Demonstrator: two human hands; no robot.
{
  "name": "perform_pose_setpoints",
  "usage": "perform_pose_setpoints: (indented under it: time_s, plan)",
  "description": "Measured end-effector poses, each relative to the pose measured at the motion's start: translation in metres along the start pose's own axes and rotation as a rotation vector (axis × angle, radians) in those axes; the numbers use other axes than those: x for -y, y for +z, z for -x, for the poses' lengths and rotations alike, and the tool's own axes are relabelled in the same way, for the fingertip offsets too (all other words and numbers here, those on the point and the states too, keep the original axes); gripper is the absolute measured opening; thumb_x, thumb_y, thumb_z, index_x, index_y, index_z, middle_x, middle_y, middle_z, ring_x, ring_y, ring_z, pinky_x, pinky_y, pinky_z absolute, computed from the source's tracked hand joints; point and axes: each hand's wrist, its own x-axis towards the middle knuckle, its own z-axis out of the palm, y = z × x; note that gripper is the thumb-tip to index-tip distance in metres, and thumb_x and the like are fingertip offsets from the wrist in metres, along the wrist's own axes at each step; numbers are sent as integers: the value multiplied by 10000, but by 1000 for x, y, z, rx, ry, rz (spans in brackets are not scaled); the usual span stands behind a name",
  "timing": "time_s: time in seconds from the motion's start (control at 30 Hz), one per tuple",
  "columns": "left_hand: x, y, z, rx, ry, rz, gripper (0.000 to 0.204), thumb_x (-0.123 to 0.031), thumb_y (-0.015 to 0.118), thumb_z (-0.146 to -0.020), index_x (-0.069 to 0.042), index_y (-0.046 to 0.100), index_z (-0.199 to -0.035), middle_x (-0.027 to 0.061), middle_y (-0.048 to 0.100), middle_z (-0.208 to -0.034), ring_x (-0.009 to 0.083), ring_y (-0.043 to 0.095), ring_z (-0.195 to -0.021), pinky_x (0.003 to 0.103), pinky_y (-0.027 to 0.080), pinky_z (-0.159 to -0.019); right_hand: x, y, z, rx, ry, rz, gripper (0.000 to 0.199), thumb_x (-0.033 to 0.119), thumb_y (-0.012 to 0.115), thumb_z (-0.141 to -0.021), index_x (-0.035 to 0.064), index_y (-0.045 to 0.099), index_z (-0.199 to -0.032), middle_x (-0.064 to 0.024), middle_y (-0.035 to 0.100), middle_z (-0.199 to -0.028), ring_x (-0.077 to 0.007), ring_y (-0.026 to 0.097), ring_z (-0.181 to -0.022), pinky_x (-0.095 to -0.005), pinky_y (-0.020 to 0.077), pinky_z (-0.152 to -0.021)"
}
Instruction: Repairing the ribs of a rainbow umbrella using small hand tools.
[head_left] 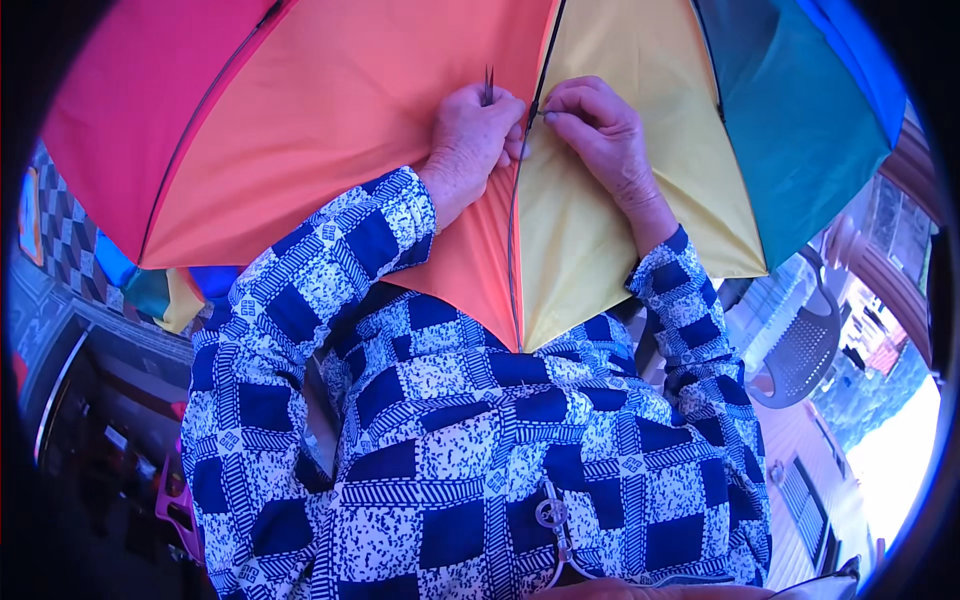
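Observation:
An open umbrella with panels of several colours (pixel 350 110) spreads in front of me, its ribs showing on the inner side. My left hand (pixel 472 140) is closed over the orange panel. From its fist a small dark tool with two pointed tips (pixel 489 88) sticks up. On the yellow panel's side, my right hand (pixel 605 130) pinches at a joint of the dark metal rib (pixel 533 108) between the two panels. What lies in its fingertips is too small to make out. Both hands almost meet at this rib.
Grey perforated plastic chair (pixel 803 345) stands at the right. Another multicoloured cloth piece (pixel 180 300) shows at the left, by a patterned tiled surface (pixel 75 225). A pink plastic object (pixel 178 510) is at the lower left. The umbrella's lower edge rests near my patterned jacket (pixel 480 430).

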Motion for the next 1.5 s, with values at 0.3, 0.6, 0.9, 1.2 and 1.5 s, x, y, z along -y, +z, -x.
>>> perform_pose_setpoints:
  time_s: [0.3, 0.6, 0.9, 1.2, 1.5]
  plan:
    - [-4, -2, -1, 33, -5, 6, 133, -147, 579, -831, -37, 530, -774, 40, 530, -588, 174, 580, -488, 226, 390, -386, -6, -2, -12, -27, -132, 143, 68, 39, 619, -739, 36, 620, -807, -80, 574, -817, -209, 588, -754, -286, 472, -671]
    - [3, -5, -4, 42, 0, 29, 129, -143, 574, -828, -39, 529, -765, 46, 532, -586, 187, 585, -498, 245, 397, -394, -8, 1, -2, -43, -166, 255, 76, 17, 608, -741, 22, 603, -816, -88, 577, -844, -215, 587, -791, -289, 473, -699]
    - [2, -1, -5, 29, -12, 70, 107, -120, 570, -803, -24, 530, -776, 51, 532, -567, 167, 555, -429, 240, 378, -340, -6, 3, 7, -76, -149, 258, 48, 48, 609, -726, 42, 604, -774, -95, 575, -815, -259, 591, -773, -325, 480, -673]
    - [0, 1, -5, 35, -12, 70, 122, -127, 574, -804, -24, 525, -760, 50, 525, -579, 165, 544, -431, 242, 387, -356, -2, 11, 16, -213, -138, 283, 62, 37, 621, -712, 26, 576, -753, -96, 572, -813, -258, 591, -734, -324, 478, -633]
    - [0, 2, -6, 40, -32, 33, 108, -134, 573, -827, -39, 534, -794, 46, 535, -604, 193, 582, -499, 245, 395, -390, -1, 9, 18, -179, -59, 268, 88, 21, 621, -738, 7, 576, -812, -83, 568, -884, -182, 574, -718, -255, 465, -629]
